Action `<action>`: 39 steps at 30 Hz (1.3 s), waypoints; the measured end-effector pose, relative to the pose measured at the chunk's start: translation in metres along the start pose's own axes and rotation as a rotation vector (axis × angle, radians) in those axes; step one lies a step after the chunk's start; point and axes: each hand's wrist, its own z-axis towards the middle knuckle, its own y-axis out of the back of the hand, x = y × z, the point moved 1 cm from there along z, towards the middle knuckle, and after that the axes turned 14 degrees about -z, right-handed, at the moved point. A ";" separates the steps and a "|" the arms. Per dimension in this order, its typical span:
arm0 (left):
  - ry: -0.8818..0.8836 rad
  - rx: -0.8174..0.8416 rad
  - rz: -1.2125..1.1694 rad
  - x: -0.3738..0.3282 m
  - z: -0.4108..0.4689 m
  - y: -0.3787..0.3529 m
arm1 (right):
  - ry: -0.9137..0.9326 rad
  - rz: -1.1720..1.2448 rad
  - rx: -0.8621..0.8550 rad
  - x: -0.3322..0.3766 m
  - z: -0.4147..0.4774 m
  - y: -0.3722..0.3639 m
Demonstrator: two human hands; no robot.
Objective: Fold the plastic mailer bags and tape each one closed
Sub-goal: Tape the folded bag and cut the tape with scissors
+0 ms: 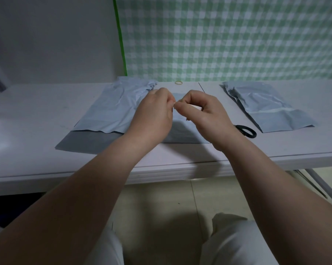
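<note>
Head view, looking down along two bare forearms stretched over a white desk (pixel 37 104). The left hand (pixel 153 113) and right hand (pixel 207 115) are held close together just above the desk, with their fingertips meeting. The grip of each hand is closed to a pinch, thumb against forefinger, and a small whitish scrap (pixel 174 107) is held between the two pinches; what it is cannot be told. The other fingers of the right hand are curled in, and something pale is glimpsed inside them, mostly hidden.

Beneath and behind the hands a pale blue-grey mailer bag (pixel 113 109) is laid flat on the desk, creased, with a darker grey flap (pixel 92 140) spread toward the near edge. Well apart on the right, a stack of mailer bags (pixel 266 108) of the same colour is laid flat. Between the right wrist and that stack, the black handle of a pair of scissors (pixel 247 131) is seen on the desk, its blades hidden by the wrist. A yellow rubber band (pixel 178 82) is seen near the far edge, beyond the hands. Behind the desk a green-and-white checked cloth (pixel 228 35) is hung, edged on its left by green tape (pixel 120 35). Below, a tiled floor (pixel 161 197) and white trousers (pixel 237 241) are seen
</note>
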 end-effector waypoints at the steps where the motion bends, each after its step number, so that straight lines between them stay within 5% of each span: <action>1: 0.037 0.011 -0.056 0.001 0.001 0.000 | -0.007 -0.012 0.004 -0.001 0.001 0.001; 11: 0.537 0.161 -0.818 -0.002 0.001 0.011 | -0.060 0.144 0.139 -0.005 0.007 0.007; 19: 0.429 0.168 -0.565 0.005 0.013 0.016 | -0.181 0.277 0.139 -0.004 0.011 0.002; 25: 0.428 0.161 -0.323 0.008 0.023 0.015 | -0.187 -0.032 0.057 -0.006 0.027 0.001; 31: 0.464 0.138 -0.364 0.019 0.033 0.025 | -0.199 -0.265 0.004 -0.009 0.041 0.003; 39: 0.725 0.220 -0.624 0.040 0.043 0.031 | -0.373 0.188 0.329 -0.008 0.061 -0.010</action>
